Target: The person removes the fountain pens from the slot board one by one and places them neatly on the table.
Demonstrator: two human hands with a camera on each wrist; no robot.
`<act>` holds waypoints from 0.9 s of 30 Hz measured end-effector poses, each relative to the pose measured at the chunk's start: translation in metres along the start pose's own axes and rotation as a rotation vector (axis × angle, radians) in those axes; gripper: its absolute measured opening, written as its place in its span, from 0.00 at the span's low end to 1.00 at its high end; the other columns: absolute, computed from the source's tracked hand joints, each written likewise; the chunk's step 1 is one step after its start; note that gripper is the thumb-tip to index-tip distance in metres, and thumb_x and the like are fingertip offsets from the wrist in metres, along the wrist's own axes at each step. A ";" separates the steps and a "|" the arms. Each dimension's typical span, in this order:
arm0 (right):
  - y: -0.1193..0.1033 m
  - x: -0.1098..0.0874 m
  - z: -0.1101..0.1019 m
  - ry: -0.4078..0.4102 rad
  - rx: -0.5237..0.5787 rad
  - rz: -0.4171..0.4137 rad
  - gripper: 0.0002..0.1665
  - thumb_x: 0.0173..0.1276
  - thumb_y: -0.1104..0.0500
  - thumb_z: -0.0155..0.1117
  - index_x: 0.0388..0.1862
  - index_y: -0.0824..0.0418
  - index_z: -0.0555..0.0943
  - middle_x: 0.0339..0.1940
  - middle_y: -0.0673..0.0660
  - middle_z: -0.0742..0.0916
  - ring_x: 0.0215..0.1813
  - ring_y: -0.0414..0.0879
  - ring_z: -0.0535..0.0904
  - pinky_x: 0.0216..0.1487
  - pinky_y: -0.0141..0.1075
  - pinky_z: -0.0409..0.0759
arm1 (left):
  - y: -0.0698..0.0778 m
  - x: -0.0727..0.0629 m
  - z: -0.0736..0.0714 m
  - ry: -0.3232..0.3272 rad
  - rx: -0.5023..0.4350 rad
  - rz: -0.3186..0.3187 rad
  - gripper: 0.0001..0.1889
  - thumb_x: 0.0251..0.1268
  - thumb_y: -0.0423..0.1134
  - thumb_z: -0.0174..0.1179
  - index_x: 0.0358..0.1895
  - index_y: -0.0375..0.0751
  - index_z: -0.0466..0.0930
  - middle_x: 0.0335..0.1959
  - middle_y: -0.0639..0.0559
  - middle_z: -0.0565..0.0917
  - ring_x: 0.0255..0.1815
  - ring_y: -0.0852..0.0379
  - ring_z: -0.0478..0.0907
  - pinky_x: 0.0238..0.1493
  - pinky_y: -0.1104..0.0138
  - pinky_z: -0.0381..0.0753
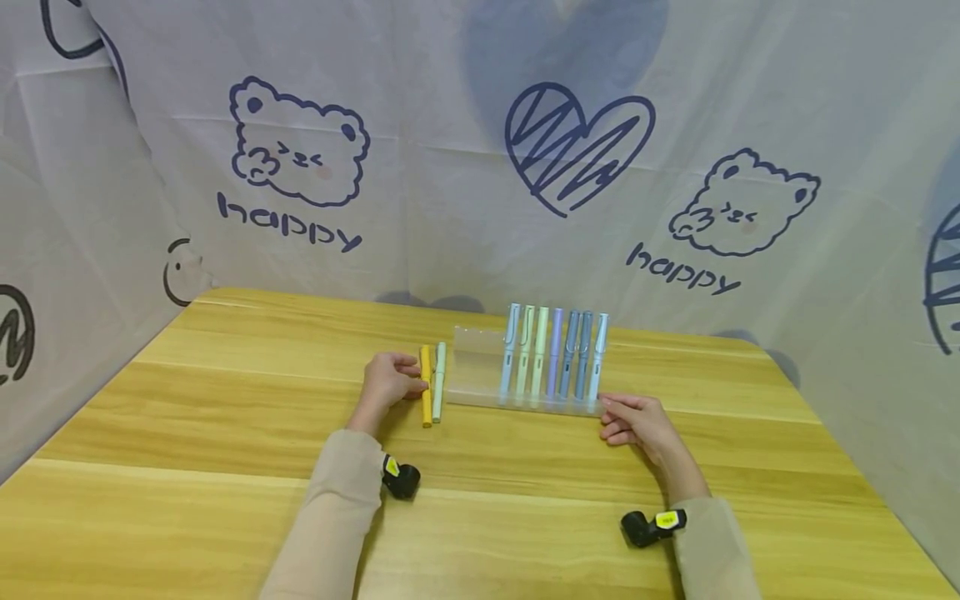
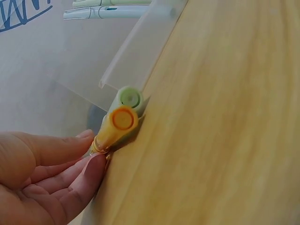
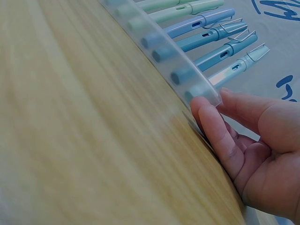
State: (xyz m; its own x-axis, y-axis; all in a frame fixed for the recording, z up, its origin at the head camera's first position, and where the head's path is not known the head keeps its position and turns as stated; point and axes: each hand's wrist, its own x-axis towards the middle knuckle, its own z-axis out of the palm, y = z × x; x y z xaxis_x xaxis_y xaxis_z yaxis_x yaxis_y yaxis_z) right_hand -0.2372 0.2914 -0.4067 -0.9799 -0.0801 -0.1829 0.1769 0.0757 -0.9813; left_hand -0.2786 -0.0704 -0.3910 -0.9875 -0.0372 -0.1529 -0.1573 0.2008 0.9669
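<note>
My left hand (image 1: 387,382) pinches a yellow pen (image 1: 427,407), my right hand (image 1: 637,425) the clear rack (image 1: 474,399); the cloth (image 1: 435,217) reads "happy" twice.

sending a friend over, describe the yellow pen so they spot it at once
On the wood-grain table, find the translucent pen stand holding a row of pens. Just off its left end, by the person's left hand, two pens sit side by side. The yellow pen is the one nearer that hand, its warm colour unlike the pale green pen between it and the stand.
</note>
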 end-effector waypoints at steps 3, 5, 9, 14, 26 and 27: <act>0.000 0.000 0.000 0.003 0.003 0.001 0.26 0.66 0.62 0.54 0.56 0.79 0.66 0.21 0.55 0.81 0.21 0.44 0.80 0.23 0.33 0.80 | -0.001 0.001 0.000 0.012 0.000 0.018 0.20 0.51 0.19 0.57 0.50 0.21 0.70 0.42 0.31 0.77 0.29 0.51 0.79 0.29 0.66 0.81; 0.000 0.000 0.000 0.004 0.003 0.003 0.25 0.66 0.62 0.54 0.56 0.79 0.66 0.21 0.55 0.81 0.21 0.44 0.80 0.23 0.33 0.80 | -0.002 0.001 0.001 0.019 0.010 0.035 0.17 0.54 0.21 0.56 0.49 0.21 0.71 0.40 0.31 0.77 0.29 0.51 0.79 0.29 0.66 0.81; 0.000 0.000 0.000 0.013 0.001 0.006 0.25 0.66 0.62 0.54 0.56 0.78 0.67 0.21 0.55 0.81 0.21 0.44 0.80 0.23 0.33 0.80 | -0.001 0.001 0.001 0.047 0.051 0.055 0.13 0.58 0.28 0.55 0.46 0.25 0.74 0.39 0.35 0.79 0.29 0.49 0.79 0.29 0.66 0.80; 0.001 0.000 0.000 0.011 -0.016 -0.002 0.26 0.66 0.62 0.54 0.57 0.79 0.65 0.21 0.55 0.81 0.21 0.43 0.80 0.23 0.34 0.80 | 0.004 0.001 0.004 0.102 0.096 0.120 0.12 0.59 0.32 0.55 0.43 0.28 0.78 0.36 0.39 0.80 0.29 0.51 0.77 0.27 0.68 0.77; 0.003 0.003 -0.002 0.002 0.000 -0.007 0.26 0.67 0.62 0.53 0.57 0.80 0.64 0.22 0.55 0.81 0.21 0.43 0.80 0.23 0.33 0.80 | 0.022 -0.003 0.018 0.100 0.061 0.224 0.11 0.59 0.32 0.55 0.42 0.27 0.79 0.33 0.38 0.80 0.34 0.47 0.78 0.32 0.67 0.78; 0.003 0.003 -0.002 0.000 0.000 -0.008 0.26 0.67 0.62 0.52 0.58 0.80 0.64 0.22 0.55 0.81 0.21 0.43 0.80 0.23 0.33 0.80 | 0.024 -0.003 0.019 0.099 0.059 0.232 0.11 0.59 0.32 0.55 0.42 0.27 0.79 0.33 0.37 0.80 0.33 0.47 0.78 0.31 0.67 0.78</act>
State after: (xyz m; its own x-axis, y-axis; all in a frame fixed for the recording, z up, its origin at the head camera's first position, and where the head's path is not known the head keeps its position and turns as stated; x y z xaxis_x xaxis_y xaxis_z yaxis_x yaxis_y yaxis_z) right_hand -0.2394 0.2933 -0.4101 -0.9813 -0.0802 -0.1749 0.1691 0.0746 -0.9828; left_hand -0.2791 -0.0467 -0.3716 -0.9924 -0.0782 0.0949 0.0703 0.2720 0.9597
